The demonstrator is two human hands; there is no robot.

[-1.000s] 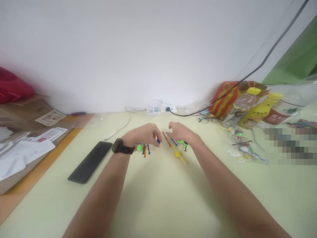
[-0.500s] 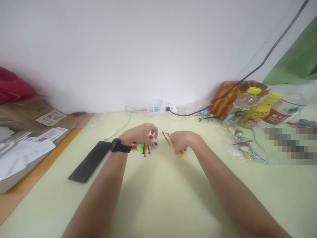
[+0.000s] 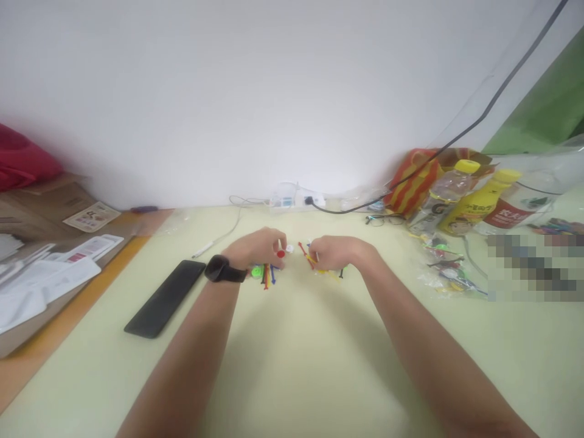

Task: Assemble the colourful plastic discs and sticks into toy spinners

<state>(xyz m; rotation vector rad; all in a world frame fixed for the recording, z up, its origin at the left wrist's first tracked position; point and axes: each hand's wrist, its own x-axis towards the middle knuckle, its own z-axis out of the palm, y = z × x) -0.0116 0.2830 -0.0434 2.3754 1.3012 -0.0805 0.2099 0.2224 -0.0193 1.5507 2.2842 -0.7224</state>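
Observation:
My left hand (image 3: 261, 248), with a black watch (image 3: 218, 269) on its wrist, hovers low over small coloured plastic pieces. Its thumb and fingers are bent but apart, with a red disc (image 3: 281, 253) showing between them. A white piece (image 3: 290, 249) lies just right of the fingertips. Below the palm are a green disc (image 3: 257, 271) and several thin arrow-ended sticks, among them a blue stick (image 3: 273, 275). My right hand (image 3: 335, 252) is closed, its fingertips curled inward and hidden, beside a red stick (image 3: 306, 252). Yellow pieces (image 3: 323, 271) and a dark stick (image 3: 342, 272) stick out beneath it.
A black flat case (image 3: 164, 298) lies left of my left forearm. A power strip (image 3: 296, 199) stands against the wall. On the right are glasses (image 3: 385, 219), a bag of coloured pieces (image 3: 444, 264), a yellow bottle (image 3: 479, 204) and other bottles. Papers (image 3: 68, 261) lie far left.
My left hand has shifted slightly right and down, and the blue disc by its thumb is no longer visible. My right hand has lifted a little, uncovering the dark stick; the yellow disc is out of sight.

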